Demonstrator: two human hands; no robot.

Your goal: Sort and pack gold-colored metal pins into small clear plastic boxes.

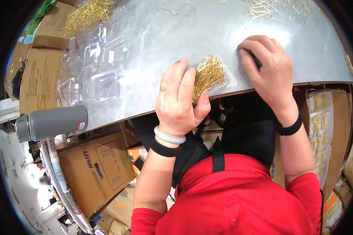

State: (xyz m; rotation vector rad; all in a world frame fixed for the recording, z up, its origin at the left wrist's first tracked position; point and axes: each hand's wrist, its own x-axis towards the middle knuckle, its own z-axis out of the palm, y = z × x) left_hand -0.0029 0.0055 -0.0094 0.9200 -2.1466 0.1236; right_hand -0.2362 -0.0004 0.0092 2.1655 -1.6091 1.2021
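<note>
The left hand (180, 98) lies palm down at the near edge of the desk (145, 43), its fingers stretched forward and its thumb out to the side, against the left and near side of a bundle of gold-coloured wires (211, 76); whether it grips the bundle or merely steadies it cannot be told. The right hand (268, 68) is bent with curled fingers over the desk, to the right of the bundle and apart from it; something dark shows between its thumb and fingers, but whether it is held is unclear. The bundle sits between the two hands, close to the desk's near edge. A gold ring (162, 89) and a pale bangle (169, 137) are on the left hand and wrist, and each wrist wears a black band. Further left lie clear plastic trays (106, 84), overlapping, with a grey bottle (59, 122) on its side nearer the person. A heap of gold wires (89, 16) rests at the far left, and loose wires (262, 9) are scattered at the far right. Below the desk on the right, an open cardboard box (339, 133) contains rows of gold pieces (319, 133).
</note>
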